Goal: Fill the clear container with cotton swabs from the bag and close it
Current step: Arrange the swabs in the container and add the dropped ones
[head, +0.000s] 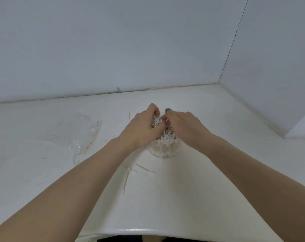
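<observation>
A round clear container stands on the white table, packed with upright cotton swabs whose white tips stick out of its top. My left hand curls round the left side of the swab bunch above the rim. My right hand grips the same bunch from the right, its fingers bent over the tips. A clear plastic bag with a red strip lies flat and crumpled to the left. No lid is visible.
A few loose swabs lie on the table in front of the container, between my forearms. Grey walls close off the back and right. The table's front edge is near the bottom of the view.
</observation>
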